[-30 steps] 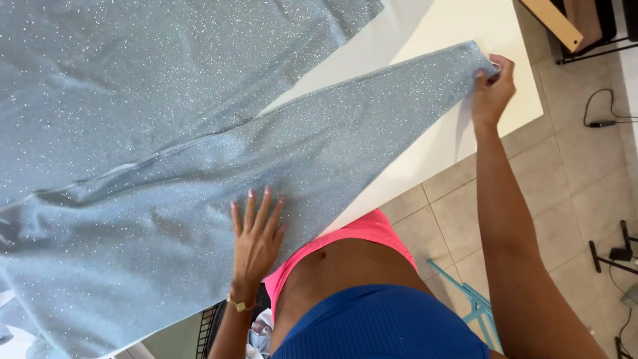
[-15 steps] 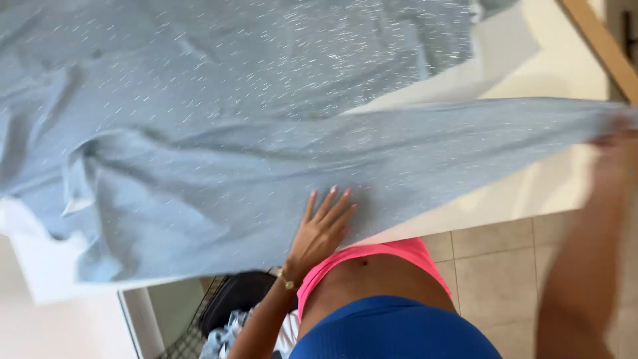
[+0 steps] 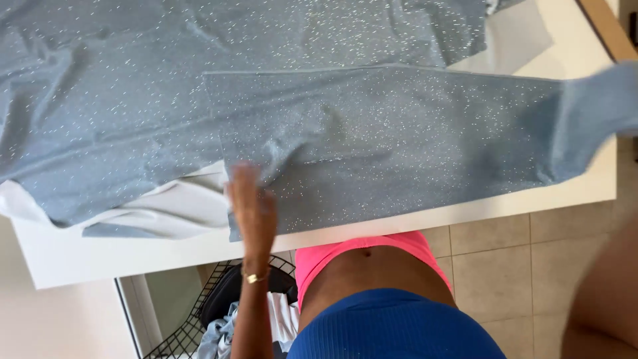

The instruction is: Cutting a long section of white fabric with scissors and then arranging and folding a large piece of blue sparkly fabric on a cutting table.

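Left hand: the left hand [image 3: 252, 203] lies flat and palm-down at the near edge of the cloth, blurred by motion; its fingers [image 3: 244, 176] look stretched out and close together, pressing on the fabric rather than gripping it. A thin gold bracelet [image 3: 254, 277] circles the wrist.

Right hand: only a blurred forearm shows at the lower right corner; the hand itself is out of view past the right edge, so its fingers cannot be told.

Cloth: a large pale blue fabric flecked with small white glitter specks [image 3: 372, 133] is spread over most of the table. A long folded panel of it runs from the left hand across to the right edge, where its end lifts off the table and blurs.

Under layer: a white cloth [image 3: 179, 209] shows beneath the blue fabric, just left of the left hand.

Table: a white flat tabletop [image 3: 133, 256] carries both cloths, its near edge bare.

Below the table: a black wire basket [image 3: 193, 322] with bundled clothes stands on the beige tiled floor [image 3: 505, 266], beside the person's waist.
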